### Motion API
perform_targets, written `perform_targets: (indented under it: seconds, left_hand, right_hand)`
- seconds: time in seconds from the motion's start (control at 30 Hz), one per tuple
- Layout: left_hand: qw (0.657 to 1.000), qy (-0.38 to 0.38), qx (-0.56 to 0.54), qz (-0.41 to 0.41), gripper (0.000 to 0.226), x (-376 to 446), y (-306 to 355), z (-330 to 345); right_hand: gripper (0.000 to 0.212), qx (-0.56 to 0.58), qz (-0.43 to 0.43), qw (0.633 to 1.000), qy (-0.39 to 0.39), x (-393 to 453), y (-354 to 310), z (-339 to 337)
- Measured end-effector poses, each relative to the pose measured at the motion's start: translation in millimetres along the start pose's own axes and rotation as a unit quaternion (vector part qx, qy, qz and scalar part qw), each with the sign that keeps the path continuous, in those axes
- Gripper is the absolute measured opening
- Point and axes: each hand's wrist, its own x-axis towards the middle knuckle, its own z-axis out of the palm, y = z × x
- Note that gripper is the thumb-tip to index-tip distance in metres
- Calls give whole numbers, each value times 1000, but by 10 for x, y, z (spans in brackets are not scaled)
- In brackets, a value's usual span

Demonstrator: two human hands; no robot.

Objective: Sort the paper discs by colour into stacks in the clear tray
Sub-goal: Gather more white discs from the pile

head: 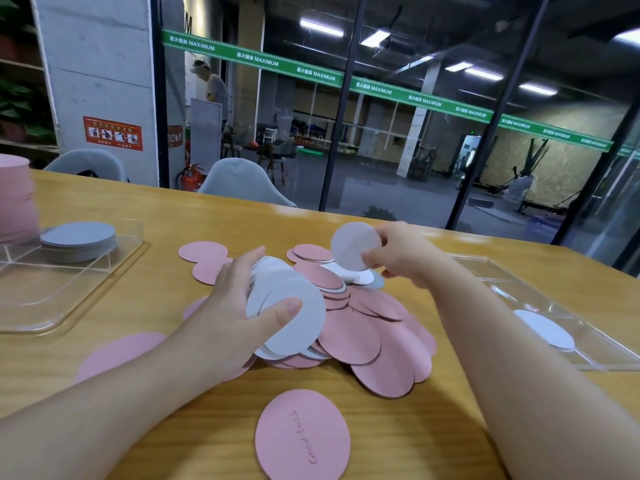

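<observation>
Head view: left hand [239, 306] grips a fanned bunch of grey discs [287, 306] over the pink pile [374, 337] on the table [433, 427]. Right hand [401, 254] pinches one grey disc [353, 245] above it. More grey discs are stacked [79, 239] in the clear tray [45, 299] at left.

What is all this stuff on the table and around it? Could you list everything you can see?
Loose pile of discs: many, mostly pink with some grey, centre of the table.
Single pink disc: one, with script lettering, near edge.
Grey stack: one, in the clear tray on the left.
Pink stack: one, tall, far left edge.
Second clear tray: one, on the right, holding a few grey discs.
Wooden table: one, yellowish.
Grey chairs: two, behind the table.
Fire extinguisher: one, red, by the pillar.
Left hand: grips a fan of grey discs.
Right hand: pinches one grey disc above the pile.
</observation>
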Motion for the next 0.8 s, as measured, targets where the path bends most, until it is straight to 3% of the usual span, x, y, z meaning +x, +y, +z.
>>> perform_targets:
  seconds: [0.13, 0.3, 0.47, 0.6, 0.8]
  left_hand:
    - [1000, -6, 2, 1, 92, 8, -16, -1]
    - [1000, -6, 1, 3, 92, 3, -14, -2]
    - [1000, -6, -2, 3, 93, 16, -28, -4]
    - [1000, -13, -4, -1, 101, 17, -30, -17]
    - [1000, -15, -1, 6, 113, 13, -13, -24]
  right_hand:
    - [30, 59, -30, 997, -37, -160, -158, -312]
    - [27, 47, -101, 986, -120, -396, -407, -528]
    - [15, -2, -89, 962, -257, -657, -617, -570]
    - [3, -72, -76, 963, -249, -673, -683, -442]
    - [16, -90, -69, 967, -229, -651, -697, -320]
